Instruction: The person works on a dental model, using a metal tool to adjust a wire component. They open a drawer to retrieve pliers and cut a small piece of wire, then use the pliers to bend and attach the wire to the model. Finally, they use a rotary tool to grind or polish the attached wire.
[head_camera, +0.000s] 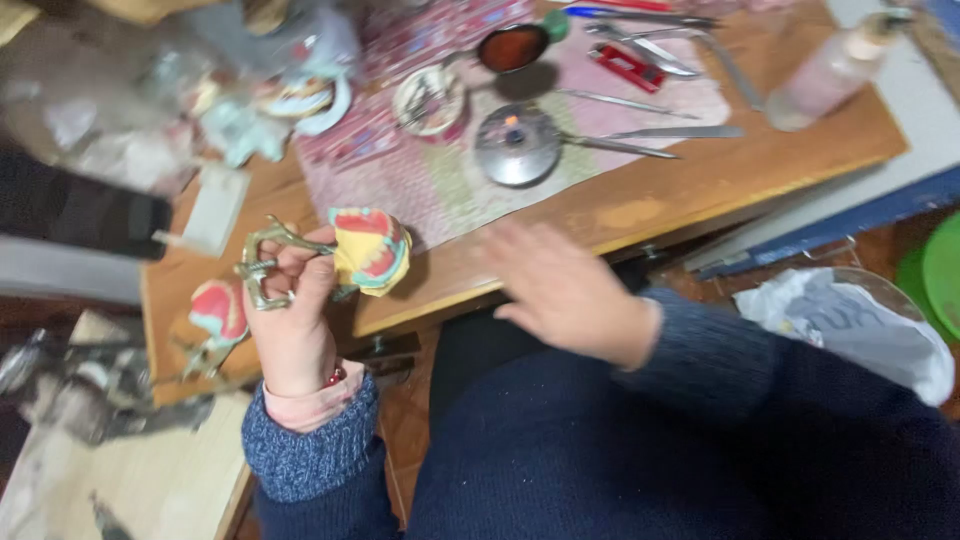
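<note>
Wooden bench (700, 190): left hand (292, 310) grips brass articulator (262, 262) (pink-yellow denture model (370, 250)); right hand (565, 290) open, blurred.

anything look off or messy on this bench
Nothing looks spilled or broken. The left hand holds a brass frame with a denture model; metal tools lie scattered at angles across the patterned cloth.
</note>
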